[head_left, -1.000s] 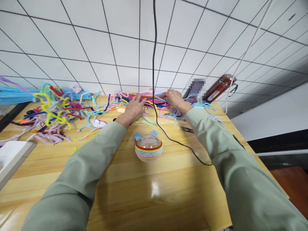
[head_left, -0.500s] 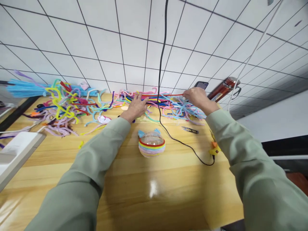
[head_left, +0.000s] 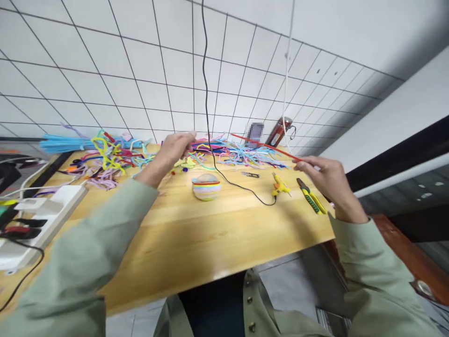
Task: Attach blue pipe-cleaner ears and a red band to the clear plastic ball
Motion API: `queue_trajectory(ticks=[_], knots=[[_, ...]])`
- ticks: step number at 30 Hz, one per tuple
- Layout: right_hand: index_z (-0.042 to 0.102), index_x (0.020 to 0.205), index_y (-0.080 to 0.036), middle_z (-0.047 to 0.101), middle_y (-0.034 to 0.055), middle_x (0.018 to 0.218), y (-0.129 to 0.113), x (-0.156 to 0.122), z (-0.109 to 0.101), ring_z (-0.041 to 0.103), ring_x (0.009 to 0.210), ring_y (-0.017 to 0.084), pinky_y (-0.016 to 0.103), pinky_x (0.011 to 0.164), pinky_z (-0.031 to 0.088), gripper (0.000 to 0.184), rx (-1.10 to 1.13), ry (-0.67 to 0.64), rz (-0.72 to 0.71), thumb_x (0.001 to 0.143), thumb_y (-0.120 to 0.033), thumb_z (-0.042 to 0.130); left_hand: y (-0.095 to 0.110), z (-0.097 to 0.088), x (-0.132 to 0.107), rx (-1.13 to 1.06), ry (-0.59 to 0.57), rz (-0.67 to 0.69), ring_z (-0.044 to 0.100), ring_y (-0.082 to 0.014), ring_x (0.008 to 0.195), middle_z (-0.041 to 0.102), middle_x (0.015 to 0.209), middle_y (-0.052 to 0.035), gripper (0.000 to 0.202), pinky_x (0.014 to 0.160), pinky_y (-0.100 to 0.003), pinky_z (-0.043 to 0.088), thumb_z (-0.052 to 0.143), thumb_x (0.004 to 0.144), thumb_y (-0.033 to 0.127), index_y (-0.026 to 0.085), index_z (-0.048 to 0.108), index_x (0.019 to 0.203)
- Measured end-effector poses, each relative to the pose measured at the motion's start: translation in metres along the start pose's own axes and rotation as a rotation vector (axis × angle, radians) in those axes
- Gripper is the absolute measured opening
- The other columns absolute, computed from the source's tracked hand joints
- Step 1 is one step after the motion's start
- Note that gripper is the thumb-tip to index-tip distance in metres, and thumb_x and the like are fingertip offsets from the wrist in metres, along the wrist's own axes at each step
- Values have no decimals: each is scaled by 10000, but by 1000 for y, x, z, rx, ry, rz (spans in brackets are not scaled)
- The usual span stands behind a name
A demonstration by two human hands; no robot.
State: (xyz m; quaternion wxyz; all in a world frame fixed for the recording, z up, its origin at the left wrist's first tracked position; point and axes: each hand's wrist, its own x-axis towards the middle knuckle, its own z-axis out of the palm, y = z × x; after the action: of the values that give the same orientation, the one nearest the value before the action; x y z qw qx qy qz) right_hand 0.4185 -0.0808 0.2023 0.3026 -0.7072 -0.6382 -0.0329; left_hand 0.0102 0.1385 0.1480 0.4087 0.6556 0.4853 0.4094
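Observation:
My right hand [head_left: 324, 180] is raised at the table's right edge, pinching one end of a red pipe cleaner [head_left: 264, 146] that stretches up and left over the heap of coloured pipe cleaners [head_left: 245, 154]. My left hand [head_left: 175, 147] hovers above the heap's left part with fingers curled; whether it grips anything I cannot make out. A small bowl wrapped in rainbow pipe cleaners [head_left: 206, 186] sits on the wooden table [head_left: 210, 234] between my arms.
Another tangle of pipe cleaners [head_left: 105, 157] and a blue bundle [head_left: 63, 144] lie at the far left. Snips [head_left: 250, 175], a yellow glue gun [head_left: 279, 185] on a black cord, yellow-handled pliers [head_left: 310, 196], a red flask [head_left: 278, 132] and a white power strip [head_left: 42, 220] are nearby.
My right hand has drawn the red pipe cleaner out of the heap toward the right edge. My left hand lifted off the pile. The view pulled back and swung right.

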Motion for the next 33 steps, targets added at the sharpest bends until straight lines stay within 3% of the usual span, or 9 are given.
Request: queue_trajectory(ticks=[5, 8, 12, 17, 22, 25, 27, 30, 33], knots=[[877, 923, -379, 895, 56, 973, -34, -104, 32, 844, 899, 315, 513, 897, 665, 244, 327, -176, -133, 1010, -537, 712, 18, 29, -151, -605, -411, -249, 406, -74, 442, 600, 645, 21, 692, 445, -215, 285, 855, 806, 819, 175, 735, 1029], [886, 968, -353, 882, 79, 909, -44, -148, 59, 826, 850, 306, 506, 866, 661, 264, 367, -362, -260, 1056, -506, 690, 11, 42, -210, -748, -373, -258, 359, -54, 452, 507, 586, 72, 646, 467, -200, 271, 976, 719, 702, 174, 750, 1014], [884, 1135, -334, 894, 116, 1065, -48, -174, 76, 833, 1016, 334, 539, 973, 661, 284, 381, -488, -320, 1054, -545, 712, -3, 52, -248, -710, -243, -251, 405, -70, 471, 550, 599, 47, 468, 475, -231, 300, 936, 758, 586, 178, 744, 884], [724, 1506, -337, 745, 127, 1552, -83, -170, 83, 716, 1418, 353, 568, 1216, 579, 616, 552, -410, -210, 965, -618, 814, -7, 83, -260, -460, -418, -176, 517, -106, 499, 687, 684, -9, 343, 497, -264, 375, 788, 854, 528, 188, 742, 842], [819, 1152, -333, 831, 73, 1267, -130, -158, 108, 794, 1191, 285, 484, 1100, 632, 213, 735, -341, -142, 1060, -450, 666, -3, 118, -252, -337, -570, -50, 594, -131, 553, 635, 600, -5, 268, 579, -272, 483, 674, 873, 341, 205, 639, 645], [806, 1006, -299, 838, 58, 1120, -128, -137, 119, 798, 1028, 255, 441, 982, 657, 234, 803, -322, -14, 1042, -477, 659, -13, 112, -246, -331, -587, -103, 612, -135, 550, 679, 672, 4, 198, 557, -272, 502, 767, 849, 378, 200, 685, 818], [782, 967, -275, 836, 56, 1096, -115, -112, 127, 789, 998, 240, 396, 901, 662, 264, 886, -316, 98, 986, -529, 710, -27, 96, -238, -329, -483, -205, 610, -131, 537, 696, 757, 24, 396, 504, -256, 481, 863, 817, 450, 212, 675, 1072], [728, 920, -245, 835, 56, 1167, -92, -70, 146, 790, 1023, 212, 304, 796, 646, 301, 1005, -377, 308, 885, -539, 784, -49, 66, -212, -329, -53, -429, 589, -102, 521, 665, 902, 11, 482, 444, -233, 453, 832, 888, 534, 234, 569, 1158], [705, 872, -226, 835, 48, 1143, -81, -39, 176, 772, 1056, 190, 242, 773, 626, 248, 1031, -431, 432, 834, -448, 807, -66, 45, -172, -370, 81, -530, 734, -129, 682, 683, 1240, -97, 450, 509, -257, 570, 659, 1034, 655, 255, 518, 1185]])
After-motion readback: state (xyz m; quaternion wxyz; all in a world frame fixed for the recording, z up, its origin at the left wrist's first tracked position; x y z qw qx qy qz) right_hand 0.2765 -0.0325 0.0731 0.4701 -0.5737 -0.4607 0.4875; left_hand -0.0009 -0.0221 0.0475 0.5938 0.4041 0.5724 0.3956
